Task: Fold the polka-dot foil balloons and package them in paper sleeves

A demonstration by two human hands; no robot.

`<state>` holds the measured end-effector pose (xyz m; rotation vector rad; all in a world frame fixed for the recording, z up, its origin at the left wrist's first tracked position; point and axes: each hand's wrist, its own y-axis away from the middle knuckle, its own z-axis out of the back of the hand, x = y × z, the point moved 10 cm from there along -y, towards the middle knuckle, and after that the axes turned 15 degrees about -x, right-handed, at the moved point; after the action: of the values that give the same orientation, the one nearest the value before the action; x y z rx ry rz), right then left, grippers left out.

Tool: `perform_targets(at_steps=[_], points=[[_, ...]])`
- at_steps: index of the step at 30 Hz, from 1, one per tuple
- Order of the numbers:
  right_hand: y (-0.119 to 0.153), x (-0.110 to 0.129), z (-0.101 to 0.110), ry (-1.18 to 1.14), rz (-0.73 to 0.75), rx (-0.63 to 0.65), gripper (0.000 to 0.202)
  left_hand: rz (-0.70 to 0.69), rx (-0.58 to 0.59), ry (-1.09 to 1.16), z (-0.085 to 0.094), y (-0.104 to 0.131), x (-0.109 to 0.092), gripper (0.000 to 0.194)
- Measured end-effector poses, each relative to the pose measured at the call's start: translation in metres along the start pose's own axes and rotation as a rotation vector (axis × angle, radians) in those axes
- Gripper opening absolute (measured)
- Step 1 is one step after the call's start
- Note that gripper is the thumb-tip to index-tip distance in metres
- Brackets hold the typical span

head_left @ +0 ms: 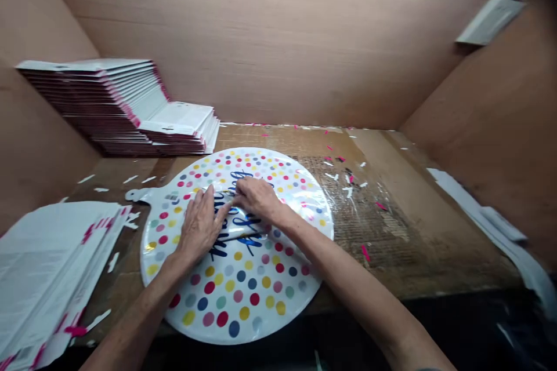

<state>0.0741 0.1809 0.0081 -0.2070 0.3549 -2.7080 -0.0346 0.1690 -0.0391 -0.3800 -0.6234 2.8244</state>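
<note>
Foil balloon (243,295): glossy polka-dotted disc, stubby neck (141,195).

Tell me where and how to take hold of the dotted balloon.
Best, I think, to pinch the dotted balloon by its near rim, coming from the front, pressing from above and below. It lies nearly flat, and that rim juts past the front edge of the worktop, so its underside should be reachable there.

Passage: over the cardboard surface (391,171), right of the dotted balloon (243,295) (small paper scraps (381,206) lie there) | Obstacles: packet stack (126,110), back left; loose packets (47,266), near left; wooden wall (278,40) across the back
</note>
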Motion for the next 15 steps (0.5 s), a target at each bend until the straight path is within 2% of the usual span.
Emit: perform_targets(at_steps=[1,3,4,6,8,10,12,15], points=[[0.011,-0.007,0.004,-0.009,0.006,-0.03,0.03,-0.012,-0.023,-0.018,0.001,0.001,-0.003,0.068],[0.029,-0.044,0.016,-0.001,-0.028,-0.111,0.036,-0.066,-0.056,-0.077,0.003,0.005,-0.013,0.067],[0.035,-0.077,0.027,0.015,-0.103,-0.183,0.041,-0.089,-0.069,-0.106,0.004,0.006,-0.017,0.067],[0.044,-0.158,0.044,0.092,-0.269,-0.246,0.048,-0.109,-0.09,-0.154,0.006,0.008,-0.022,0.066],[0.053,-0.248,0.048,0.153,-0.523,-0.174,0.055,-0.116,-0.1,-0.185,0.006,0.008,-0.022,0.065],[0.052,-0.303,0.048,0.15,-0.555,-0.124,0.056,-0.109,-0.107,-0.195,0.006,0.007,-0.02,0.066],[0.05,-0.333,0.043,0.13,-0.524,-0.085,0.054,-0.104,-0.107,-0.184,0.004,0.007,-0.017,0.068],[0.05,-0.341,0.029,0.088,-0.443,-0.05,0.054,-0.1,-0.095,-0.168,0.0,0.006,-0.015,0.072]])
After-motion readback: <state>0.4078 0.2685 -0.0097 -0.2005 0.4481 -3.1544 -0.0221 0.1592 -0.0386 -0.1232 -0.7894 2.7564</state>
